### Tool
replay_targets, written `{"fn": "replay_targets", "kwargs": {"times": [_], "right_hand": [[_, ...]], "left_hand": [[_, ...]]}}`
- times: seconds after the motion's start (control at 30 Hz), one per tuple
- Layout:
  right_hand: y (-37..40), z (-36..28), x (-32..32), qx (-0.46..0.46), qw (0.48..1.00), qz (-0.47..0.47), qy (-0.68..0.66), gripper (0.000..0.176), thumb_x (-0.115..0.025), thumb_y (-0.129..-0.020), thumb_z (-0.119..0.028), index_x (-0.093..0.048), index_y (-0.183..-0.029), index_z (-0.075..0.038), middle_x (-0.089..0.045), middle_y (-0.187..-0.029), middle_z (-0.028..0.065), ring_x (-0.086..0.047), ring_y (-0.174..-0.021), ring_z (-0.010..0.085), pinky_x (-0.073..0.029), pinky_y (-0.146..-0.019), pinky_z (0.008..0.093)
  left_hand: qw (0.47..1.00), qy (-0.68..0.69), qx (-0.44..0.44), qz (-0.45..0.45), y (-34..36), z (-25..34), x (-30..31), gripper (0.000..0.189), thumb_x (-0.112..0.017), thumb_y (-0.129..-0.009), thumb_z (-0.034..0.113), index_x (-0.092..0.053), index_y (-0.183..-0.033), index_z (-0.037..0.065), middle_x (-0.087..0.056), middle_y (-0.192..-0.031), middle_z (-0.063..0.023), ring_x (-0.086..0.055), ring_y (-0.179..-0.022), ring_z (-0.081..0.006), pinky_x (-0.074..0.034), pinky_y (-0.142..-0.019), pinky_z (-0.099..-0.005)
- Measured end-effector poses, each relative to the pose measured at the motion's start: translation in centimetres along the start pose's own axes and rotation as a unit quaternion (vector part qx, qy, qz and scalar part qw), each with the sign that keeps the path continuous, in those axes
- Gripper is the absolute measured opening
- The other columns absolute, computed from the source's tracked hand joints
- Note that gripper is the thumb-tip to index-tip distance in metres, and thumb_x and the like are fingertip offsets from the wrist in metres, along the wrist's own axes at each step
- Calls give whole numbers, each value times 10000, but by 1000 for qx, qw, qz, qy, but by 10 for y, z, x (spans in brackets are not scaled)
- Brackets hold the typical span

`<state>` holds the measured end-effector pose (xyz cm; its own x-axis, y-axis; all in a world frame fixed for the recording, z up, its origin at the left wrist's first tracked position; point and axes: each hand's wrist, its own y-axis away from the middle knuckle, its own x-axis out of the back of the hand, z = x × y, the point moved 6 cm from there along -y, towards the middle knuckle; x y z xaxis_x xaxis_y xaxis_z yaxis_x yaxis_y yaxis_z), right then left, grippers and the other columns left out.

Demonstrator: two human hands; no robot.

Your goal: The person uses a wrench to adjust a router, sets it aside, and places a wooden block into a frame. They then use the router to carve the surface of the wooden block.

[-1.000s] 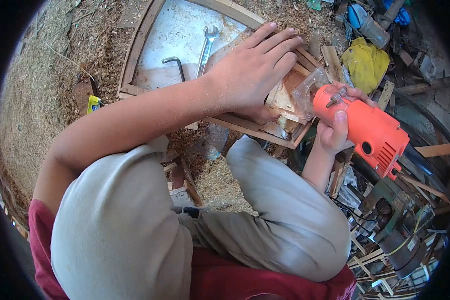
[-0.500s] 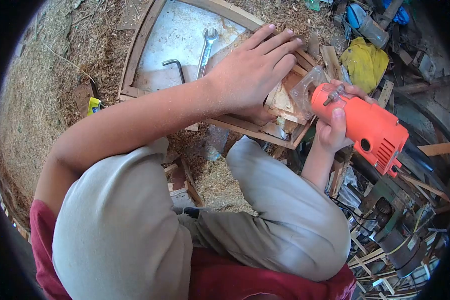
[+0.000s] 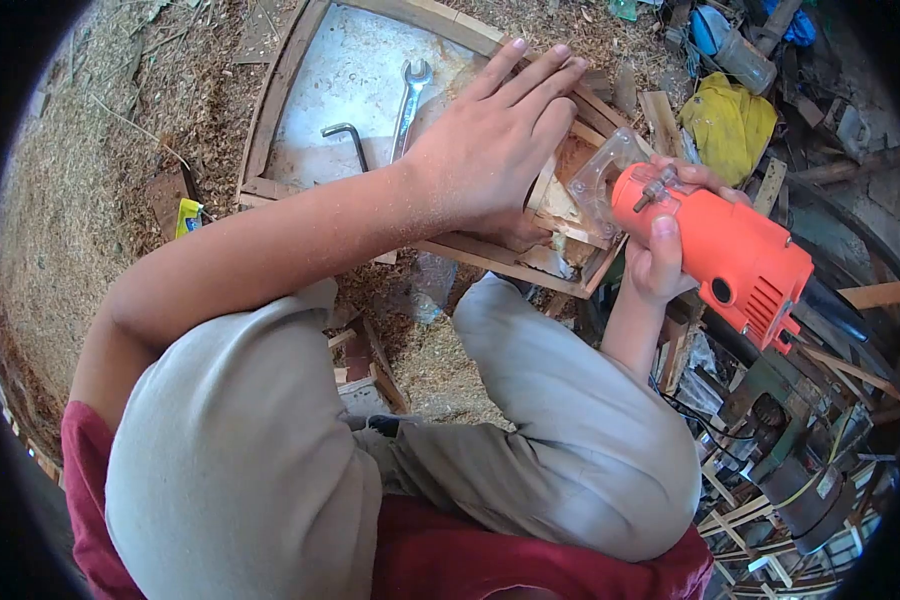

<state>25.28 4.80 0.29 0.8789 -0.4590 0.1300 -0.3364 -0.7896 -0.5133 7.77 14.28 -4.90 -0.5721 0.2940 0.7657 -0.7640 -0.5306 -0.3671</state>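
Palm down, my left hand (image 3: pixel 495 135) lies with fingers stretched over wooden pieces at the right part of a curved wooden frame (image 3: pixel 265 115). An orange power tool (image 3: pixel 735 245) with a clear plastic base (image 3: pixel 605 180) is held by my right hand (image 3: pixel 665 255), its fingers wrapped round the body. The clear base is at the edge of the wooden pieces, just right of my left hand. Inside the frame, a wrench (image 3: pixel 410 105) and a black hex key (image 3: pixel 350 140) lie on the pale panel (image 3: pixel 320 75). A patch of skin shows below my left hand; its source is hidden.
Wood shavings (image 3: pixel 120 130) cover the ground at the left, with a small yellow packet (image 3: pixel 188 217). At the right are a yellow cloth (image 3: pixel 728 130), a plastic bottle (image 3: pixel 745 65), scrap wood and machine parts (image 3: pixel 800 500). My bent knees (image 3: pixel 580 400) are below the frame.
The power tool and my right hand have shifted slightly left, bringing the clear base closer to my left hand. My left hand has moved slightly left across the wood.
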Motion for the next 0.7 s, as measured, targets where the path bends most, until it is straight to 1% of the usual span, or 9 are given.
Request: {"fn": "replay_targets", "kwargs": {"times": [0.1,0.4,0.5,0.6,0.7], "right_hand": [[-1,0,-2,4,1000,-11,-10,672,-703,-792,-34,-423,-1399,-98,-631,-1205,212,-640,-1110,395,-510,-1050,610],[-1,0,-2,-12,1000,6,-23,668,-695,-797,-33,-420,-1403,-92,-631,-1209,211,-644,-1113,384,-530,-1040,597],[1,6,4,-24,997,2,-73,759,-771,-799,14,-372,-1429,-126,-613,-1258,196,-641,-1161,351,-577,-988,545],[3,7,5,-51,995,25,-86,794,-770,-795,22,-358,-1457,-130,-608,-1262,192,-631,-1175,350,-565,-1004,547],[3,10,13,-37,997,18,-62,807,-764,-798,28,-350,-1472,-133,-600,-1265,191,-632,-1171,352,-550,-1024,547]], "left_hand": [[1000,3,-2,6,0,0,1,981,-954,-507,463,-549,-1234,-58,-388,-1618,-257,-303,-1563,-387,-179,-1299,-564],[1000,8,-6,16,0,0,1,983,-954,-493,481,-550,-1211,-56,-407,-1605,-254,-325,-1551,-390,-195,-1293,-564],[1000,-1,-5,13,0,-1,1,982,-952,-496,482,-542,-1209,-57,-413,-1602,-251,-332,-1548,-388,-199,-1293,-562],[1000,-6,-5,12,-1,-1,1,986,-949,-497,486,-534,-1209,-57,-418,-1598,-248,-334,-1546,-386,-203,-1292,-560],[1000,1,-3,14,-1,0,2,987,-948,-497,487,-532,-1209,-55,-418,-1598,-247,-334,-1546,-386,-204,-1292,-558]]}}
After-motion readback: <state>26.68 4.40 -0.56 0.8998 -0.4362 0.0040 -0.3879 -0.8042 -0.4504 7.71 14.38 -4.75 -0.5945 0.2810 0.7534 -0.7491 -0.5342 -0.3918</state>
